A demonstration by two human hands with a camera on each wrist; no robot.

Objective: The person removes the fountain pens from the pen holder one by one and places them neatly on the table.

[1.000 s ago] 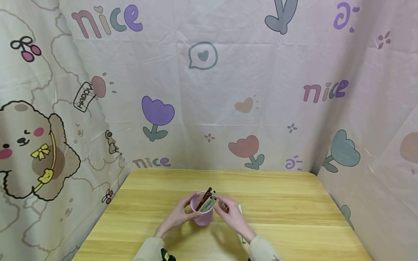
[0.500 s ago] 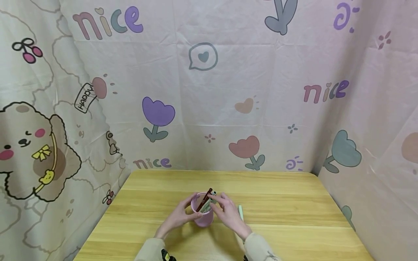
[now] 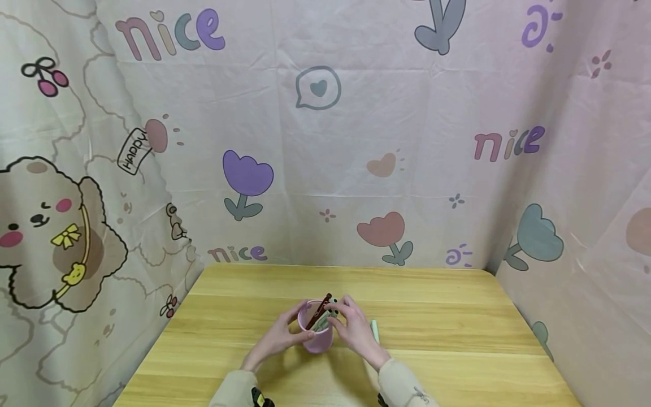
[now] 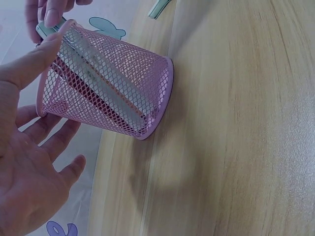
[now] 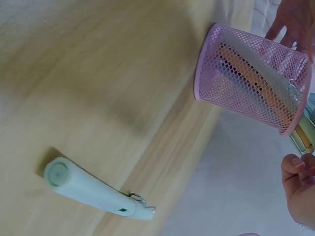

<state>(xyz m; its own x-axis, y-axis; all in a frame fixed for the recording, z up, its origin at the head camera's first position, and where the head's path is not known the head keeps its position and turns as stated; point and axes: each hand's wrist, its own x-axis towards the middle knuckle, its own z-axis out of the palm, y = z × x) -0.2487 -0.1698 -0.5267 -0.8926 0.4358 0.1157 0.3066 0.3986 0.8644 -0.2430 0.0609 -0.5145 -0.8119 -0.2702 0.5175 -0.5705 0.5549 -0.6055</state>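
Observation:
A pink mesh pen holder (image 3: 319,342) stands on the wooden table (image 3: 437,316). My left hand (image 3: 278,334) grips it at the rim, with the thumb on the near side and fingers behind. Inside lean a dark red pen (image 3: 316,316) and several pale green pens (image 3: 321,322). Over the rim's right side, my right hand (image 3: 357,332) pinches the top of a green pen between thumb and forefinger. The left wrist view shows those fingertips at a green pen top (image 4: 47,30). An orange strip (image 5: 253,78) shows through the mesh in the right wrist view.
To the right of the holder, a light green pen (image 5: 93,191) with a metal clip lies on the table, partly behind my right wrist in the head view. Printed cloth (image 3: 325,169) hangs behind the table and along both sides.
My right hand has shifted slightly left, its thumb and forefinger closing at the green pen tops. More of the pen on the table shows. My left hand keeps its grip on the holder.

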